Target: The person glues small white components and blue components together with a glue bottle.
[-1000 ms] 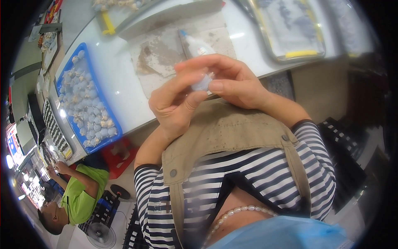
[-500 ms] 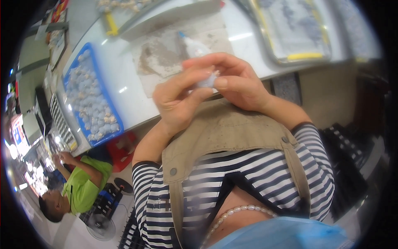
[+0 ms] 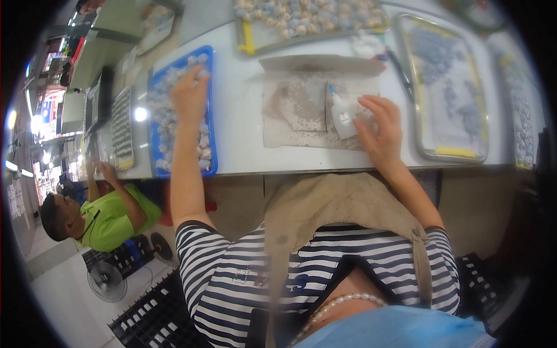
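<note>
My left hand (image 3: 189, 95) reaches over the far part of a blue tray (image 3: 213, 116), its fingers pinched on a small pale blue piece (image 3: 201, 71). The tray is heaped with small rounded pieces in pale blue and cream. My right hand (image 3: 380, 130) is open, its fingers curved and apart, beside a white squeeze bottle (image 3: 343, 113) with a blue tip. Thumb and bottle lie very close; whether they touch, I cannot tell. Under the bottle is a stained cardboard sheet (image 3: 278, 139) with a raised back flap.
A yellow-edged tray (image 3: 246, 37) of pale blue and cream pieces stands at the back. To the right is a clear tray (image 3: 452, 152) with blue-grey pieces, and another tray (image 3: 525, 133) beyond it. A co-worker in a green shirt (image 3: 119, 217) sits at the left, near a fan (image 3: 106, 281).
My hands, together before around a small pale piece, are now apart. The left has gone to the blue tray, the right to beside the bottle. The whole view has shifted.
</note>
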Available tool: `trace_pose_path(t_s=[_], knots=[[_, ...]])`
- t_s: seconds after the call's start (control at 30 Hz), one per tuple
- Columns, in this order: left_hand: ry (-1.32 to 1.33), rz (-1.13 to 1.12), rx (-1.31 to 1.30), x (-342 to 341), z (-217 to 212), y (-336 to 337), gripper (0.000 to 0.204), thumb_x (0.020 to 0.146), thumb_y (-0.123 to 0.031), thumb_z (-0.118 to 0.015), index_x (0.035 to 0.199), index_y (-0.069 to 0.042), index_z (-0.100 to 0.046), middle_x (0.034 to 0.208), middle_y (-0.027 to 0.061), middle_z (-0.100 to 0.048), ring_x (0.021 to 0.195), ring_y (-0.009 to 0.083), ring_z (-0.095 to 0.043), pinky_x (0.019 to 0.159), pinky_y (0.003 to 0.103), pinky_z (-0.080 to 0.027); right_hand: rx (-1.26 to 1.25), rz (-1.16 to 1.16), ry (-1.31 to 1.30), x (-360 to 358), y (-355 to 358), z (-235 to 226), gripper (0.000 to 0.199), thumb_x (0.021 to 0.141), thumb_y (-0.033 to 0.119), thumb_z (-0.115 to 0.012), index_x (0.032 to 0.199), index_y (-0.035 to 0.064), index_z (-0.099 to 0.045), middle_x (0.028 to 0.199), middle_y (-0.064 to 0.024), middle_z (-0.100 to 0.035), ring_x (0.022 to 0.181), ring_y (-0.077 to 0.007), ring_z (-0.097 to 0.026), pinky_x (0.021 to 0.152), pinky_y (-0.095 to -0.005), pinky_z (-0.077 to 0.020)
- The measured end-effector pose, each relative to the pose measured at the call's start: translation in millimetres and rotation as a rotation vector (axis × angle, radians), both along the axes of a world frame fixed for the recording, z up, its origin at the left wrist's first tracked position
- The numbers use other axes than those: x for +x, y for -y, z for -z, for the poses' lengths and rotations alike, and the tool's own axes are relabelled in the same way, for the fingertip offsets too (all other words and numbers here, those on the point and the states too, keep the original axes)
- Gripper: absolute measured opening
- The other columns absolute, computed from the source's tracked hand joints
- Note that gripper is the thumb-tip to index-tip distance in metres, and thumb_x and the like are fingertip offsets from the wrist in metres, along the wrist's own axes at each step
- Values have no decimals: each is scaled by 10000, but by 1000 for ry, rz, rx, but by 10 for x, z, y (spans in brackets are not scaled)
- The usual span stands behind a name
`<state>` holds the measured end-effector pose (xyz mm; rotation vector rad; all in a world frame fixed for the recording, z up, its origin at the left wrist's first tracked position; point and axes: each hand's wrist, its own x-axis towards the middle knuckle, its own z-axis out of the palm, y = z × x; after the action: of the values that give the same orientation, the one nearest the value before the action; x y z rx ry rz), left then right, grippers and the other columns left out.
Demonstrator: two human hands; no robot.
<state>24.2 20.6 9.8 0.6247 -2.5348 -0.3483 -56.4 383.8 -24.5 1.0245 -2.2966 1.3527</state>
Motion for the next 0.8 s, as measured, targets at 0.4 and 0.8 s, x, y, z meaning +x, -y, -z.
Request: trace_pose_path(t_s=[0.4,0.8], knots=[[-2,536,32,-1568,312,-203,207,724,-119,-569,919,-110,-638,900,116,-610,888,279,-565,768,359,-451,326,16,198,147,179,-138,534,667,193,-691,1144,50,-500,1051,-133,-546,928,-283,-514,823,-358,-387],[-107,411,-15,-1589,617,-124,263,713,-73,-578,966,-54,-509,950,174,-514,876,355,-539,748,429,-441,80,121,382,76,-4,-20,346,701,80,-617,1030,9,-538,917,-170,-572,811,-285,-563,693,-328,-442]])
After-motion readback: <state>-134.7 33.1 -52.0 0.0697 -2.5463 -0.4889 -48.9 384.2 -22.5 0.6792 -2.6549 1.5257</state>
